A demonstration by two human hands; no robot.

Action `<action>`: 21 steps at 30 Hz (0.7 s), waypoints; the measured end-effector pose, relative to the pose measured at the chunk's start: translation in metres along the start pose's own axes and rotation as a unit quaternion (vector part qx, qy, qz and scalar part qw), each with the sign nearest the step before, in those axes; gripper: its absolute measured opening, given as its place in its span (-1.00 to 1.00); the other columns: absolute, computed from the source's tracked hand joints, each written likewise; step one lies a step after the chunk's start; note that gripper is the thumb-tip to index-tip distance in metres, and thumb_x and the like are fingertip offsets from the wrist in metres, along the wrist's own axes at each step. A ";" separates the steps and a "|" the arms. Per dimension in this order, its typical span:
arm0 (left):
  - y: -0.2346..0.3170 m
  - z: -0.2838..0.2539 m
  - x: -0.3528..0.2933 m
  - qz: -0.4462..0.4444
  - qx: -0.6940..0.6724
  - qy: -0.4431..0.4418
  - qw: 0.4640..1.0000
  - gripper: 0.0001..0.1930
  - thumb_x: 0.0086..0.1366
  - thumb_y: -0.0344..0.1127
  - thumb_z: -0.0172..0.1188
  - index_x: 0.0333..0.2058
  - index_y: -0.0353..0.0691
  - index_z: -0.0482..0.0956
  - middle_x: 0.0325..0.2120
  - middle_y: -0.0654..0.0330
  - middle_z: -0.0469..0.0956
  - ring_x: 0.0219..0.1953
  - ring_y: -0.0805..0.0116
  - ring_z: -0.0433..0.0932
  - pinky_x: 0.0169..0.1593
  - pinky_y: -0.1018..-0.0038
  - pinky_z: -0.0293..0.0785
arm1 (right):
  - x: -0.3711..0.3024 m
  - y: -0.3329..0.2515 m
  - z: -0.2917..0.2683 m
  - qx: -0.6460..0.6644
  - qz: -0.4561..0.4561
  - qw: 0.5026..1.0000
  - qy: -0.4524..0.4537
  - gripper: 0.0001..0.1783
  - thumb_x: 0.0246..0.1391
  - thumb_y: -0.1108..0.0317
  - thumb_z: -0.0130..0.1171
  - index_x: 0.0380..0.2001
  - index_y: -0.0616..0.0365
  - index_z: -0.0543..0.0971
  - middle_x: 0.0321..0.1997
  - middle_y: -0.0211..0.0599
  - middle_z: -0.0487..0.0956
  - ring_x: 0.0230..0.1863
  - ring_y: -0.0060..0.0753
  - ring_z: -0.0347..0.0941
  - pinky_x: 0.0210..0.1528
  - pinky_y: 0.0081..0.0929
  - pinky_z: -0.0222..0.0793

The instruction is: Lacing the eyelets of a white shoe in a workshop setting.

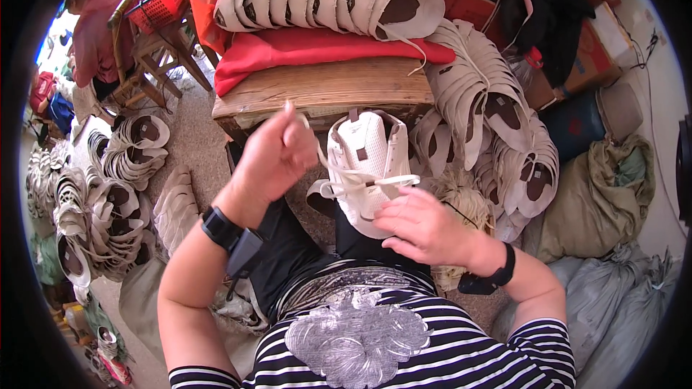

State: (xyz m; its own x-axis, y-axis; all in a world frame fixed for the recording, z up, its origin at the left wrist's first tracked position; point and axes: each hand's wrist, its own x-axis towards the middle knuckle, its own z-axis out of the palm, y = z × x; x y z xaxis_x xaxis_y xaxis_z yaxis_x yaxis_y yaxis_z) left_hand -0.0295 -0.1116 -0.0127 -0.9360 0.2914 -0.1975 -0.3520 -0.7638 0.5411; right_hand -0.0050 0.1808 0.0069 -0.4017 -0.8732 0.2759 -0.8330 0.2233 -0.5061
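A white shoe upper [362, 144] with a mesh tongue and dark brown tabs lies over my lap, against the front of a wooden bench. A pale shoelace [346, 186] crosses it, with loops standing out to both sides. My left hand [281, 151] is raised left of the upper, its fingers closed around a strand of the lace that runs up from the eyelets. My right hand [418, 227] grips the lower right side of the upper, thumb below and fingers on top, just beneath the lace loop.
The wooden bench [324, 86] bears a red cloth [303, 56] and a row of nested uppers [317, 0]. More stacked uppers [483, 86] hang at right; others [119, 209] cover the left floor. Sacks [598, 202] stand at right. Another person [104, 29] sits far left.
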 end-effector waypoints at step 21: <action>0.092 0.150 -0.041 0.272 0.235 -0.211 0.909 -0.48 0.55 -0.15 -0.36 -0.63 -0.09 0.33 -0.74 0.35 0.18 -0.52 0.48 0.30 -0.35 0.56 0.18 | 0.095 0.055 0.019 0.586 0.176 0.790 0.039 -0.70 0.33 0.18 0.02 -0.15 0.23 0.51 -0.36 -0.50 0.53 -0.32 -0.64 0.45 -0.20 -0.60 0.42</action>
State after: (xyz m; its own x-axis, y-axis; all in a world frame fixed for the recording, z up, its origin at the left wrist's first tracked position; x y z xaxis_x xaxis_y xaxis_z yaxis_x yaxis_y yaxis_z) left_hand -0.0221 -0.1079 0.1677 -0.8500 0.2144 0.4811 0.2969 -0.5595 0.7738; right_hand -0.0813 0.1023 -0.0099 -0.5894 -0.8075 -0.0240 0.2422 -0.1483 -0.9588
